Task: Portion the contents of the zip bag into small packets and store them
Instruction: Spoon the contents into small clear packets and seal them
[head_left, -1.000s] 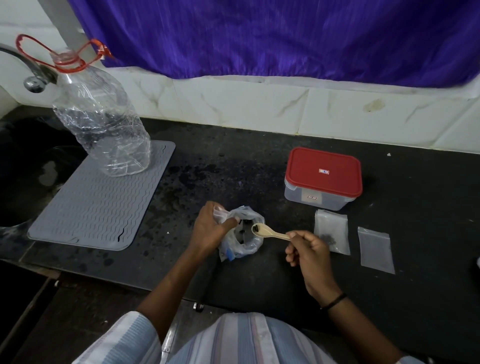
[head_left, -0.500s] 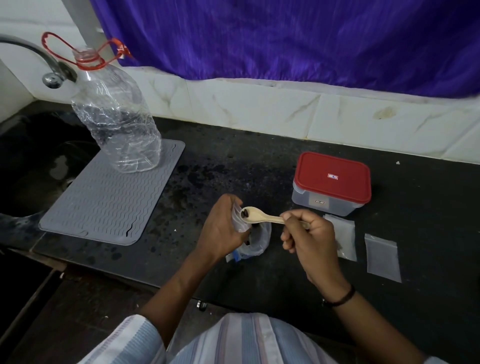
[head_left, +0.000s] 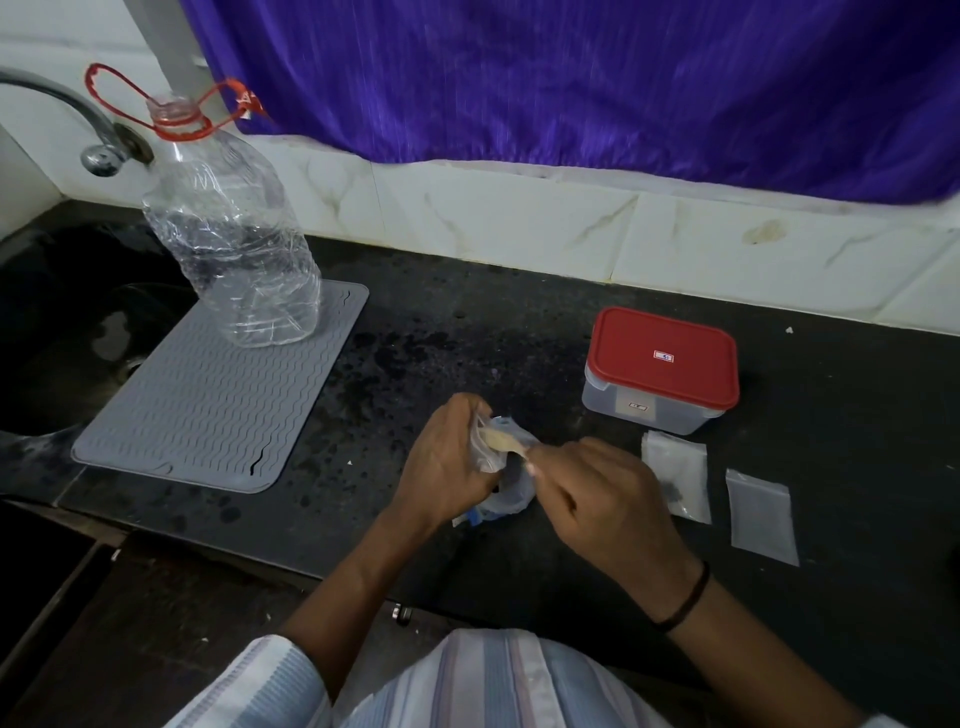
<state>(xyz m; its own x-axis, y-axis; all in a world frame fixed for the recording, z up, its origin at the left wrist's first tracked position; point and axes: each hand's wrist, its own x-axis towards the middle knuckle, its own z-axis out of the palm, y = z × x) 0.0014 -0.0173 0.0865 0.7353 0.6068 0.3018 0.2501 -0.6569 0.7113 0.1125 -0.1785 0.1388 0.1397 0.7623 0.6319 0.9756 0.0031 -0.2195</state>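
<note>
The clear zip bag with a blue strip sits on the black counter, partly hidden between my hands. My left hand pinches a small clear packet just above the bag. My right hand grips the handle of a pale wooden spoon. The spoon's bowl shows through the packet's plastic, pushed into its mouth. To the right two small packets lie flat: one with dark bits inside, one looking empty.
A box with a red lid stands shut behind the packets. A large empty plastic bottle stands on a grey ribbed mat at the left, beside a dark sink and tap. A purple curtain hangs behind.
The spoon rose out of the zip bag with a dark scoop, then its bowl went left into the small packet in my left hand. Both hands have closed together.
</note>
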